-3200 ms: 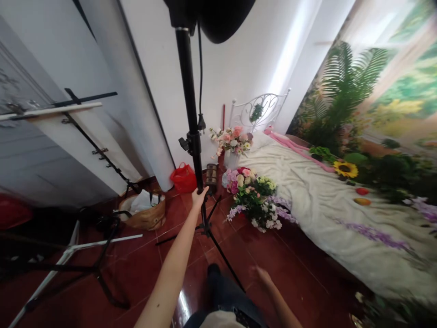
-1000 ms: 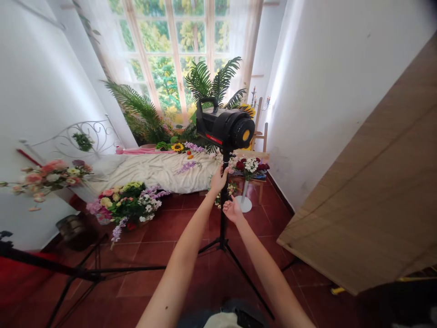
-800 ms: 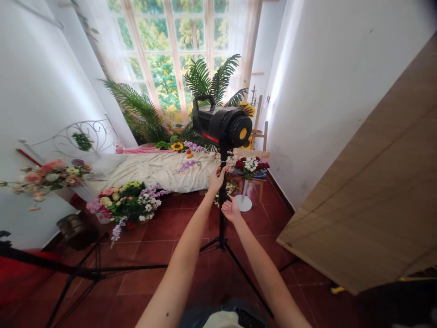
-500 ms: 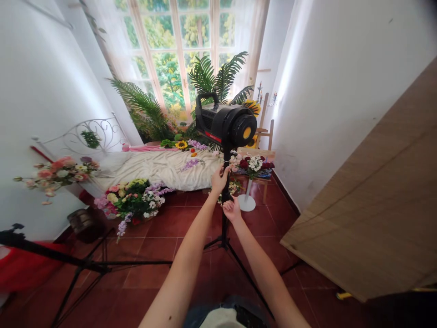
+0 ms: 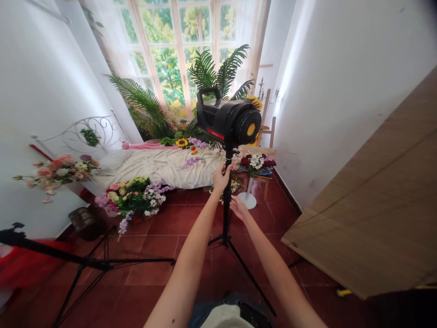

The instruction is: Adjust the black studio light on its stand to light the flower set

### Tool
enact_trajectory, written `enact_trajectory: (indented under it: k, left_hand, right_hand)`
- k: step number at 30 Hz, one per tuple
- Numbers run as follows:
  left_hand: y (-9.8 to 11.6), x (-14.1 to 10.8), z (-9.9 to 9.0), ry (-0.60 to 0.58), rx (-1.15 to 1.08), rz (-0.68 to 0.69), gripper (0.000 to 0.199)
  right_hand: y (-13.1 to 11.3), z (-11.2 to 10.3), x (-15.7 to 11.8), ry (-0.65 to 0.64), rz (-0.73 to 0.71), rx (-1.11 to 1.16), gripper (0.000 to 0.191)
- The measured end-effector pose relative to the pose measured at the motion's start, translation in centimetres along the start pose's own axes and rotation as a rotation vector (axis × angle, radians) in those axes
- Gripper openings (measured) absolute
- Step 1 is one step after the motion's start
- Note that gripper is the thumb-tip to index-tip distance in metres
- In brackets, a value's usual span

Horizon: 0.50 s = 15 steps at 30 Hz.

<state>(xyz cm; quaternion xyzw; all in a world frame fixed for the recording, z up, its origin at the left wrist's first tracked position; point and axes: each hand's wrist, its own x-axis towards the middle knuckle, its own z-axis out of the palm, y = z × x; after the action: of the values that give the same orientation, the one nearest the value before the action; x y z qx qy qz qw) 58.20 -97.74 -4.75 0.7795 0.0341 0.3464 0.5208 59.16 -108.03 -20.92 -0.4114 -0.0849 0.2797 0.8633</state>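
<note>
A black studio light [image 5: 227,119] with a top handle, a red stripe and a yellow disc on its front sits on a black light stand [image 5: 226,223]. My left hand [image 5: 221,179] is wrapped round the stand's upper pole, just below the light. Lower down, my right hand [image 5: 239,208] is at the pole's right side, its fingers bent and touching near a joint. Whatever small part lies between those fingers is too hidden to make out. The stand's legs are spread on the red tiled floor [image 5: 164,218].
Behind the light stands a bed with a cream cover [image 5: 153,166]. Flower bunches [image 5: 134,196] lie before it. At left, another black stand [image 5: 85,260] reaches across the floor. A white-based flower stand [image 5: 248,200] is close right; a large wooden panel [image 5: 362,214] leans in from the right.
My right hand has shifted slightly right, its fingers less curled in. The light has moved a little right and up in view. My left hand keeps its hold on the pole.
</note>
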Motion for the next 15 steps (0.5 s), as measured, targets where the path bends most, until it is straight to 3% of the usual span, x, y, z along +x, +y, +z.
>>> enact_trajectory:
  k: [5,8,12,15]
  left_hand:
    - [-0.1,0.1,0.0,0.008,0.021,0.018,0.040]
    - [-0.2,0.1,0.0,0.013,0.018,0.012,0.040]
    - [-0.3,0.2,0.0,0.013,0.019,0.000,0.041]
    - [-0.4,0.2,0.0,0.013,0.024,-0.010,0.042]
  right_hand:
    - [-1.6,-1.1,0.2,-0.125,0.125,-0.131,0.040]
    - [-2.1,-1.3,0.3,-0.119,0.126,-0.212,0.039]
    - [-2.7,-1.3,0.7,-0.080,0.021,-0.461,0.039]
    - [-3.5,-1.2,1.1,-0.058,-0.168,-0.793,0.039]
